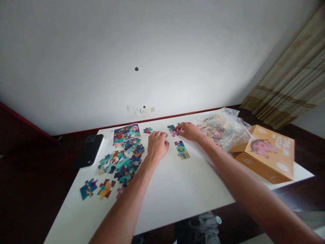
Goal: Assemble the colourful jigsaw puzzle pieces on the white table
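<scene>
My left hand (157, 145) rests palm down near the middle of the white table (172, 189), fingers slightly bent and thumb apart. Just beyond its fingertips lies a teal and red puzzle piece (147, 130), partly covered by the hand. Farther right, my right hand (189, 131) has its fingers closed at the edge of a puzzle piece, which they partly hide. Against those fingers lies a blue and purple puzzle section (172, 130). Closer to me is another section (182, 150), with blue and yellow parts. Many loose puzzle pieces (124, 162) lie heaped left of my left hand.
A picture sheet (127, 132) lies behind the heap, and a black phone (90, 152) sits at the left table edge. On the right are a clear plastic bag (220, 127) of pieces and an orange puzzle box (269, 152). A wall (177, 67) stands behind the table.
</scene>
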